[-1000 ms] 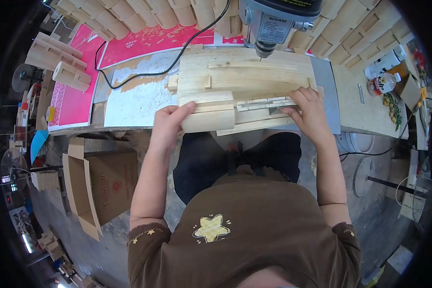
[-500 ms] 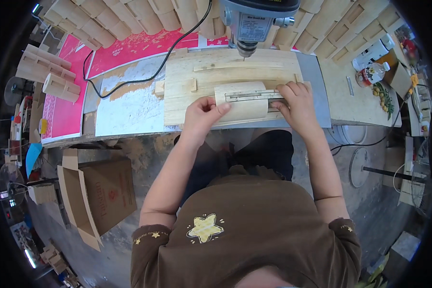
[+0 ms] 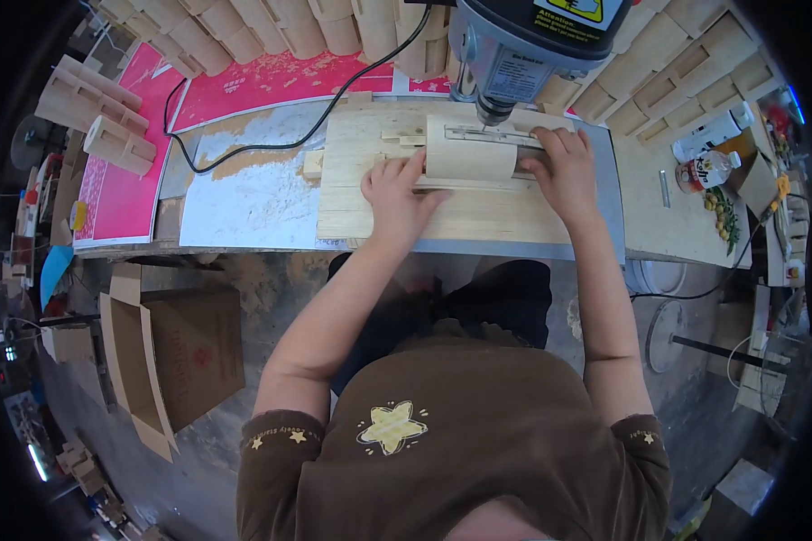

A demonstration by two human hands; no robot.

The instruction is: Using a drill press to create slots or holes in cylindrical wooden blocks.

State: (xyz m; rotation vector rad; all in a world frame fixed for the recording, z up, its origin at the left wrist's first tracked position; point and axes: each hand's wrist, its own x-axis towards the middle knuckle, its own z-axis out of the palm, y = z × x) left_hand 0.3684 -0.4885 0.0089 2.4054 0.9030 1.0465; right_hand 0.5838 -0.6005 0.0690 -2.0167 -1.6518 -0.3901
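Observation:
A pale wooden piece (image 3: pixel 471 153) with a slotted strip on its far edge lies on a flat wooden board (image 3: pixel 442 212) under the grey drill press head (image 3: pixel 523 45). My left hand (image 3: pixel 395 194) presses on the piece's left end. My right hand (image 3: pixel 564 171) presses on its right end, just below the drill chuck (image 3: pixel 492 110). Both hands pin the piece flat against the board.
Sawdust (image 3: pixel 257 194) covers the bench left of the board, crossed by a black cable (image 3: pixel 244 144). Pink sheets (image 3: pixel 271 77) and stacked wooden blocks (image 3: pixel 108 117) sit far left. Bottles (image 3: pixel 708 153) stand at right. An open cardboard box (image 3: pixel 171 361) is on the floor at left.
Both hands have pushed the wooden piece away from me, from the board's near edge to right under the drill chuck. My head has moved closer.

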